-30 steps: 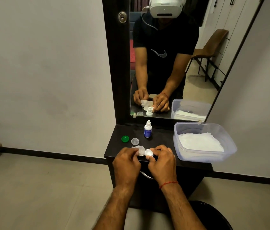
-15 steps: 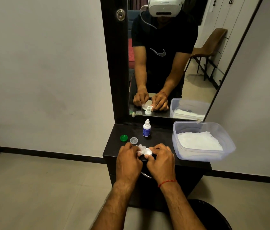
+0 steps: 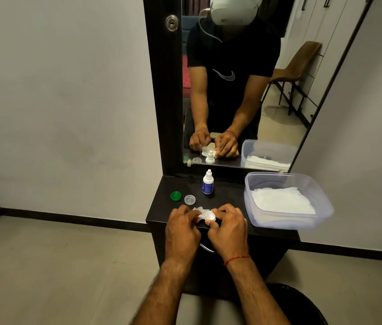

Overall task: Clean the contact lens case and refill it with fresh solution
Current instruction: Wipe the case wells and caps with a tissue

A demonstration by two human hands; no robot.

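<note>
Hands meet at the front edge of the dark tabletop, closer together than a second ago, when the small white contact lens case showed more plainly between them. The left hand now presses a crumpled white tissue against the case, fingers closed on it, while the right hand pinches the case from the other side. Which well is being wiped cannot be made out, since the fingers cover most of it. Behind the hands lie a round green cap and a clear round cap, side by side and unmoved. A small white dropper bottle with a blue label stands upright near the mirror. To the right sits a clear plastic tub of white tissues.
</note>
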